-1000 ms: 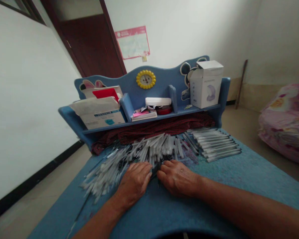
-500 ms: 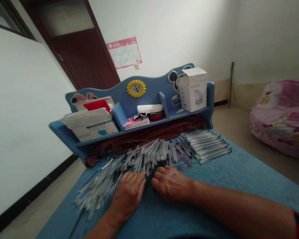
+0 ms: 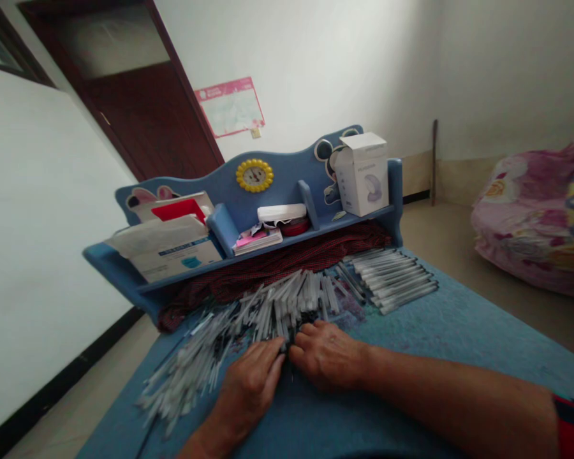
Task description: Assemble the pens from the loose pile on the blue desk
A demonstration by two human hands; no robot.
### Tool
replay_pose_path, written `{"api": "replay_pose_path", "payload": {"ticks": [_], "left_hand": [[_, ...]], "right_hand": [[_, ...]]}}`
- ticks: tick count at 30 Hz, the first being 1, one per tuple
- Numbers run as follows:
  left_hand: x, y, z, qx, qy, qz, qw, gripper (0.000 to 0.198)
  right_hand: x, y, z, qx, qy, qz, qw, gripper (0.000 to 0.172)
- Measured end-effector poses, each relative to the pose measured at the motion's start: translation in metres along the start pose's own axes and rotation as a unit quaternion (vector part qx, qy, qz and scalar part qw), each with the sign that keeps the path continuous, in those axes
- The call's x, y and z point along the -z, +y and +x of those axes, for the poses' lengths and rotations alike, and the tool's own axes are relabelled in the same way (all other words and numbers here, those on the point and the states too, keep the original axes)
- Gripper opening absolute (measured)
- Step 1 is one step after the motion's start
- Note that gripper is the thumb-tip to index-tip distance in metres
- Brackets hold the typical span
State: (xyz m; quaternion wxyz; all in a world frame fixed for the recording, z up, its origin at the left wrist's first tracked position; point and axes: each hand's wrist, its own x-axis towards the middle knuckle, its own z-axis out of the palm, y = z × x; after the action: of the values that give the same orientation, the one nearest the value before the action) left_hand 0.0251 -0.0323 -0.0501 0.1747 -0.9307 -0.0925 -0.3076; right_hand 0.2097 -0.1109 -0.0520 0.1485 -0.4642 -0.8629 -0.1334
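My left hand (image 3: 254, 377) rests low over the blue desk top (image 3: 478, 325), fingers curled together at the near edge of a heap of clear pen barrels (image 3: 287, 303). Close beside it, my right hand (image 3: 326, 354) is closed, its knuckles up. The fingertips of both hands nearly meet around small dark pieces; what each pinches is hidden. More loose barrels (image 3: 184, 373) fan out left of my left hand. To the right, pens with dark ends (image 3: 396, 280) lie side by side in a neat row.
A blue shelf (image 3: 277, 156) borders the desk's back, holding a white box (image 3: 363, 178), a blue-and-white carton (image 3: 176, 258) and small booklets (image 3: 258, 242). Dark red checked cloth (image 3: 287, 268) is bunched beneath it. A pink floral bundle (image 3: 521, 223) stands at right.
My left hand has shifted slightly right, closer to my right hand, and its fingers are more closed. The view has turned a little; the pen heap and row look the same.
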Motion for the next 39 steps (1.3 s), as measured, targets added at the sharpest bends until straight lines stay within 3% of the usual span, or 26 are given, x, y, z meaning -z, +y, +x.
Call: {"api": "replay_pose_path", "payload": {"ticks": [6,20,29,39], "left_hand": [[0.003,0.004,0.003,0.032,0.013,-0.054,0.998,0.020],[0.009,0.022,0.004,0.062,-0.023,-0.203,0.977,0.024],[0.006,0.003,-0.001,0.050,0.015,-0.099,0.994,0.023],[-0.005,-0.006,-0.008,0.031,-0.100,-0.042,0.994,0.034]], "right_hand": [[0.000,0.005,-0.001,-0.003,-0.015,0.012,1.000,0.016],[-0.006,0.016,-0.004,-0.024,-0.022,0.029,0.999,0.012],[-0.014,0.018,-0.005,-0.007,0.024,0.016,1.000,0.013],[-0.016,0.006,-0.002,0.000,0.060,0.008,0.998,0.017]]}}
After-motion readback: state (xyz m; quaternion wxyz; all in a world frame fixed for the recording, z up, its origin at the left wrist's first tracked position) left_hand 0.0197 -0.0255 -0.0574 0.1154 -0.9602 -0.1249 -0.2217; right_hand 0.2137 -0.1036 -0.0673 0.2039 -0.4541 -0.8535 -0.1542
